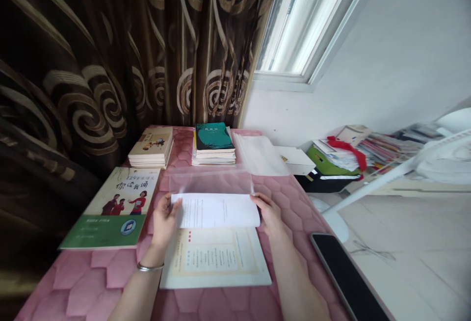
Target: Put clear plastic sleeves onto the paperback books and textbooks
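Paper point(217, 209), a thin sheet that looks light and floppy, is pinched at its side edges by the left hand point(164, 221) and right hand point(270, 215), above a certificate point(215, 258) and partly inside a clear sleeve point(209, 181); the edges seem the safest grip against creasing. All rests on a pink quilted desk point(91, 281) by a curtain point(91, 56) and window point(305, 21), with books point(213, 143) behind and a phone point(348, 277) at right.
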{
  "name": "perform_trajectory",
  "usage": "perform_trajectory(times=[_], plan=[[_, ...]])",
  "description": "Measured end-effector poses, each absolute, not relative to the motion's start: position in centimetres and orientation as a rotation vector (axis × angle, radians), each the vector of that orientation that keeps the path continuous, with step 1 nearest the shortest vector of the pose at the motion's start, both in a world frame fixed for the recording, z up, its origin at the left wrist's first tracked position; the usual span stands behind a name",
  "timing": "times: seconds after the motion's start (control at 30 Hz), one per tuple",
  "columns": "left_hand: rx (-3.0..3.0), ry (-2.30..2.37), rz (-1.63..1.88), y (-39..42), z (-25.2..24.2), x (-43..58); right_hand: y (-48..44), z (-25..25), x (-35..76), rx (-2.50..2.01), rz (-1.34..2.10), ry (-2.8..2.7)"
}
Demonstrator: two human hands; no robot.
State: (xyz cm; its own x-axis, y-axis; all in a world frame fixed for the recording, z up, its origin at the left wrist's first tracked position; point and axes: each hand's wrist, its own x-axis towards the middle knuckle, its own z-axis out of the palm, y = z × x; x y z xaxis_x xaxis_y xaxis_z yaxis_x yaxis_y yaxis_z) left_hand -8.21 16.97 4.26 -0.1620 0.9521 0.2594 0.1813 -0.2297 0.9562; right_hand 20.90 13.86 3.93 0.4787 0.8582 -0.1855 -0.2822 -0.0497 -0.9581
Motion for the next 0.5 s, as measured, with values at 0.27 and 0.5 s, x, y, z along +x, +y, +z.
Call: perform_trajectory(times=[0.27, 0.5], plan=[[1.437, 1.348, 1.459, 16.81, 4.69, -8.19, 13.55, 4.88, 20.39, -1.280, 1.106, -0.608], [1.464, 1.387, 1.431, 16.66, 4.68, -8.21, 13.71, 4.73, 20.34, -1.394, 0.915, -0.704]])
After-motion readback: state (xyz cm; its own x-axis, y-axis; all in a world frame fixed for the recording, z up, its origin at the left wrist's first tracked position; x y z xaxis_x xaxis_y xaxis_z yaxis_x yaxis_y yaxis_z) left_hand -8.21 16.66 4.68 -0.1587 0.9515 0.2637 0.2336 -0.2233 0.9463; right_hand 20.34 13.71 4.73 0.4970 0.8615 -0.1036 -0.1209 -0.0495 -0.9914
